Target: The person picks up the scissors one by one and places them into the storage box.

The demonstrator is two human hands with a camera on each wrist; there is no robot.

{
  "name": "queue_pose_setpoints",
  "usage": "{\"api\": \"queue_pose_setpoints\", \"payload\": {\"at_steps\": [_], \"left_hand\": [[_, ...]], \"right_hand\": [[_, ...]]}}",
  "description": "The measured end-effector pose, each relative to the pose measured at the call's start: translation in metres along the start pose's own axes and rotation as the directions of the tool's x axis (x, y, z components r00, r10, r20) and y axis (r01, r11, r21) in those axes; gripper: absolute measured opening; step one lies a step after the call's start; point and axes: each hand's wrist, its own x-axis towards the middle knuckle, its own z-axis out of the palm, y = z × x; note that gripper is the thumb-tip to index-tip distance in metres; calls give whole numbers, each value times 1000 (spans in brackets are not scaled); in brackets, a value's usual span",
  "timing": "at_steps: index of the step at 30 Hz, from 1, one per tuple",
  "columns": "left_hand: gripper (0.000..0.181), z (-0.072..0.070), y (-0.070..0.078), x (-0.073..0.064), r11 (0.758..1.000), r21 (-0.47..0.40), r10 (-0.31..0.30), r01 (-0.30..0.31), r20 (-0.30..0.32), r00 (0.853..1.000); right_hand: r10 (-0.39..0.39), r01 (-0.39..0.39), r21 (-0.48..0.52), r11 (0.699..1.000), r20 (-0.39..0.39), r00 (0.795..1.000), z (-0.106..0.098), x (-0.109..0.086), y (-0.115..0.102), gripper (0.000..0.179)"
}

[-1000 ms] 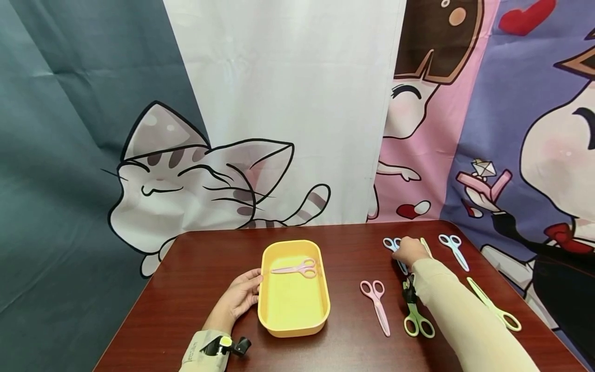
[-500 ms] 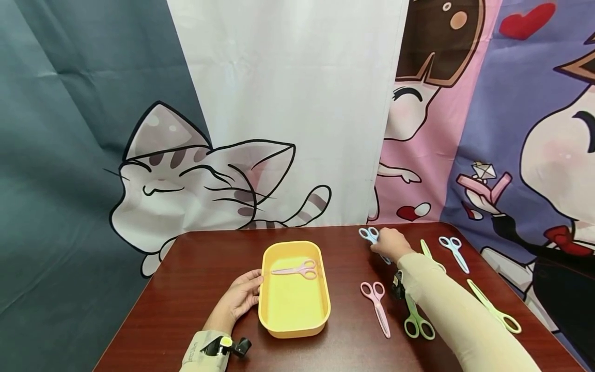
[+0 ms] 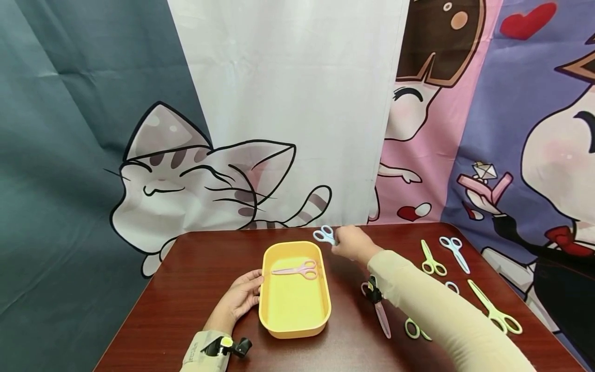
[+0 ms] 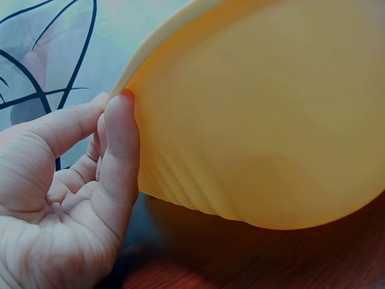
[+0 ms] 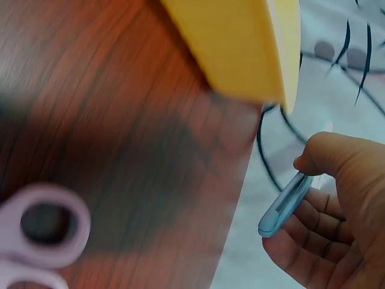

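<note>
My left hand is at the left side of a yellow plastic tray. In the left wrist view, thumb and fingers of the left hand pinch the rim of the yellow tray. Inside it lies a pair of pink scissors. My right hand holds a pair of blue scissors above the table, just beyond the tray's far right corner. The right wrist view shows the blue scissors' blades between thumb and fingers; their handles are mostly hidden there.
Beneath the right forearm lie partly covered pink scissors, green scissors and a blue scissors handle. Farther right on the brown table are green scissors, blue scissors and larger green scissors. A printed curtain hangs behind.
My right hand has lifted the blue scissors from the table's right side and carried them left to near the tray. The left hand and the tray stay in place.
</note>
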Motion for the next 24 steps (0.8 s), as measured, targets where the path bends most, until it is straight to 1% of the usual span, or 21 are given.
{"api": "queue_pose_setpoints", "payload": {"at_steps": [3,7,10,13,15,17,22,24], "left_hand": [[14,0,1,0,1000,-10,-2,3,12,1000],[15,1,4,-1,1000,-22,-9,10,35,999],[15,4,8,-4,1000,-21,-14,15,44,999],[14,8,11,-7,1000,-19,-17,18,43,999],[14,9,12,-7,1000,-17,-17,17,42,999],[15,7,10,-6,1000,-20,-17,17,37,999],[19,1,3,0,1000,-11,-11,11,19,1000],[19,0,1,1,1000,1,-5,5,12,1000]], "right_hand": [[-60,60,5,998,-2,998,4,3,-18,27],[-156,156,-39,987,-8,988,9,4,-41,22],[-211,211,-66,975,10,978,13,2,-58,15],[-256,258,-65,964,38,966,15,0,-74,12],[-290,294,-75,953,53,955,18,-2,-82,11],[-333,338,-86,937,71,940,22,-3,-89,12],[-441,447,-144,883,74,895,33,-3,-95,14],[-455,461,-161,873,77,887,37,-3,-95,13]]}}
